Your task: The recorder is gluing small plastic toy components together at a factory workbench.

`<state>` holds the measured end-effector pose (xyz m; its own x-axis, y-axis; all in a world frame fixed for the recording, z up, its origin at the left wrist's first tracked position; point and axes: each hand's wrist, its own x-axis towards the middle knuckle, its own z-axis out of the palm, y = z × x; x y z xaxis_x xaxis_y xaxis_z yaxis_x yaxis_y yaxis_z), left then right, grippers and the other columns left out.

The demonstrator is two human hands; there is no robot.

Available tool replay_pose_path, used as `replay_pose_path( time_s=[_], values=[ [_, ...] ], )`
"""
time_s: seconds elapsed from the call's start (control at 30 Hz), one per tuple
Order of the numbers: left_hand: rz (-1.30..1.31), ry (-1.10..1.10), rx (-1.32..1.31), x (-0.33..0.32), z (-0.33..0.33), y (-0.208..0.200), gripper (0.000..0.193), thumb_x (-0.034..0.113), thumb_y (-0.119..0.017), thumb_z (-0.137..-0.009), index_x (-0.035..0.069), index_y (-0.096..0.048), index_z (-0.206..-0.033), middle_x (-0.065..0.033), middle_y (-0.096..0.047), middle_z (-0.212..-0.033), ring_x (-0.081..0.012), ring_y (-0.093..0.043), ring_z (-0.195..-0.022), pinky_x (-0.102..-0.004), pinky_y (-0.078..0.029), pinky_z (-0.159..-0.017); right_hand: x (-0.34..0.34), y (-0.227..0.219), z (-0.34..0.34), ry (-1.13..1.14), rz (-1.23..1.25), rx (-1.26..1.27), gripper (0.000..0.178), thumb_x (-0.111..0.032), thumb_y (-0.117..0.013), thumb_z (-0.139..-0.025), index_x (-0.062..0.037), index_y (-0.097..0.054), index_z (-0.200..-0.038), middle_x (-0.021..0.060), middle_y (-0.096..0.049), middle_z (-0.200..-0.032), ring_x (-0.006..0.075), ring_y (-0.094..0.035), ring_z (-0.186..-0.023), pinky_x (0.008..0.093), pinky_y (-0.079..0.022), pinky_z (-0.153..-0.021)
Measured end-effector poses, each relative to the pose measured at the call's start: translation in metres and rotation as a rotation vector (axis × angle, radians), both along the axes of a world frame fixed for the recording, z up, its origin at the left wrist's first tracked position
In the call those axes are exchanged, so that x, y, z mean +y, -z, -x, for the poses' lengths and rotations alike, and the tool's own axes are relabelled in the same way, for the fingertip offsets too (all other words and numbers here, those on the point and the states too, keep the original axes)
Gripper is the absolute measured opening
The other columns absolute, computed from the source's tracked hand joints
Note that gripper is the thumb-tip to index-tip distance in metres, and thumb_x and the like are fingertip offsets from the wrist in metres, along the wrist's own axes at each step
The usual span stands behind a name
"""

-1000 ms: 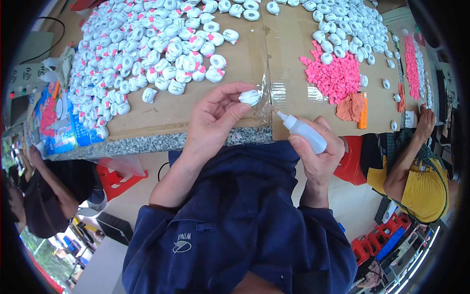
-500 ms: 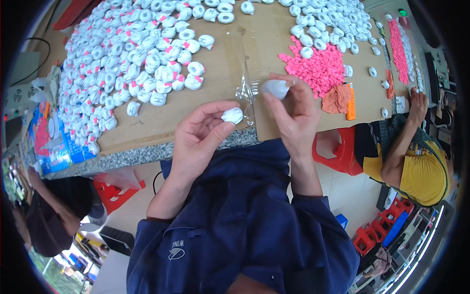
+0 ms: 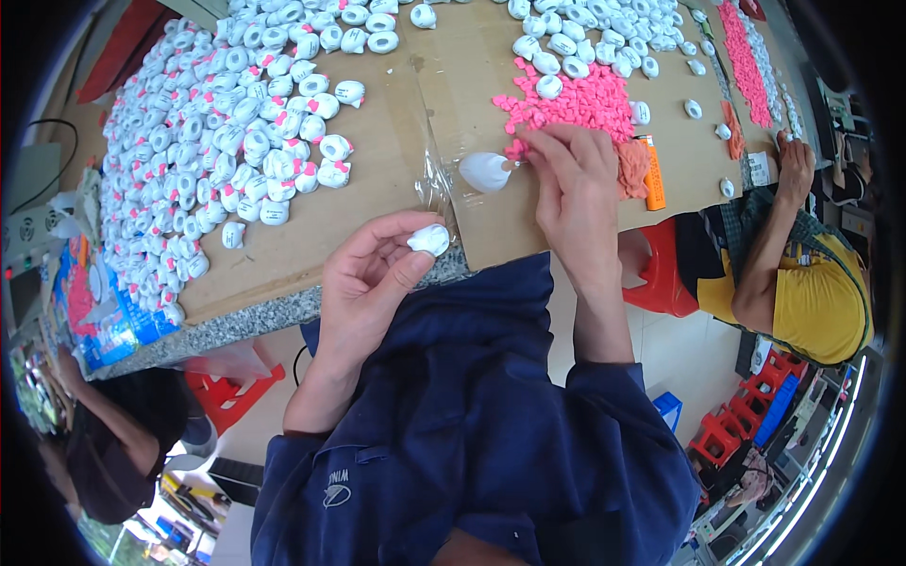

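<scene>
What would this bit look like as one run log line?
left hand: holding small white rounded plastic-looking piece; right hand: at pink heap of small plastic-looking pieces; white rounded squeeze bottle: on brown cardboard

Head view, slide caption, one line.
Left hand pinching a small white rounded piece, right hand at a heap of small pink pieces.

White squeeze bottle (image 3: 486,172): one. Slim orange pack (image 3: 654,174): one. White piece (image 3: 431,240) in left hand (image 3: 368,272): one. Loose white pieces (image 3: 256,143), pink bits (image 3: 595,102) — too many to count.

The rounded figure (image 3: 429,240) and bottle (image 3: 484,173) are white, tiny pieces (image 3: 590,104) bright pink, table edge (image 3: 255,317) speckled grey.
</scene>
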<state>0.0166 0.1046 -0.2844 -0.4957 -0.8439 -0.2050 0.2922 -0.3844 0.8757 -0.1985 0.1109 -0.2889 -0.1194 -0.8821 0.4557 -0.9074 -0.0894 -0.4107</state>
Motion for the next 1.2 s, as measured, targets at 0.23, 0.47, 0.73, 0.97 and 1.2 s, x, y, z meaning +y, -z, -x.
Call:
replay_pose_path(
  time_s=[0.23, 0.47, 0.73, 0.97, 1.2],
  values=[
    [-0.005, 0.011, -0.021, 0.003, -0.001, 0.002, 0.029, -0.001, -0.056, -0.083, -0.003, -0.051, -0.112, -0.0077, -0.058, -0.105, -0.0087, -0.055, -0.092, -0.0186, -0.044, -0.076, 0.019, -0.008, -0.002, 0.017, -0.01, -0.117, 0.016, 0.0, -0.063, -0.071, -0.0026, -0.064, -0.087, 0.0083, -0.058, -0.08, 0.0243, -0.052, -0.079, 0.032, -0.042, -0.069],
    [-0.026, -0.003, -0.058, 0.004, 0.002, -0.001, 0.029, 0.002, -0.057, -0.083, -0.003, -0.052, -0.111, -0.0111, -0.058, -0.106, -0.0129, -0.056, -0.092, -0.0246, -0.045, -0.078, 0.01, -0.005, -0.009, -0.056, -0.059, -0.098, 0.009, -0.001, -0.065, -0.071, -0.0015, -0.062, -0.08, 0.0069, -0.057, -0.076, 0.0225, -0.051, -0.075, 0.0314, -0.041, -0.066],
    [0.003, 0.011, -0.017, 0.006, 0.008, 0.003, 0.028, -0.005, -0.061, -0.078, -0.005, -0.053, -0.106, -0.0093, -0.061, -0.097, -0.0121, -0.059, -0.089, -0.0238, -0.048, -0.08, 0.037, -0.026, -0.031, -0.1, 0.025, -0.296, 0.015, 0.004, -0.068, -0.065, -0.0025, -0.062, -0.077, 0.0041, -0.056, -0.072, 0.0185, -0.05, -0.07, 0.0283, -0.039, -0.061],
    [-0.042, 0.036, 0.014, 0.005, 0.011, 0.002, 0.026, -0.003, -0.062, -0.078, -0.004, -0.055, -0.103, -0.0093, -0.062, -0.093, -0.0125, -0.06, -0.086, -0.0247, -0.049, -0.079, 0.044, -0.019, -0.042, -0.213, -0.004, -0.325, 0.019, 0.003, -0.071, -0.062, -0.0026, -0.065, -0.079, 0.0043, -0.057, -0.073, 0.0182, -0.05, -0.068, 0.0277, -0.039, -0.059],
    [0.021, 0.029, -0.027, 0.011, 0.013, 0.001, 0.023, -0.003, -0.062, -0.078, -0.004, -0.058, -0.101, -0.0095, -0.063, -0.094, -0.0128, -0.06, -0.087, -0.0242, -0.049, -0.078, 0.043, -0.014, -0.032, -0.222, -0.164, -0.686, 0.016, -0.003, -0.071, -0.065, -0.0014, -0.066, -0.081, 0.0047, -0.058, -0.075, 0.0149, -0.049, -0.073, 0.0263, -0.038, -0.062]
  ],
)
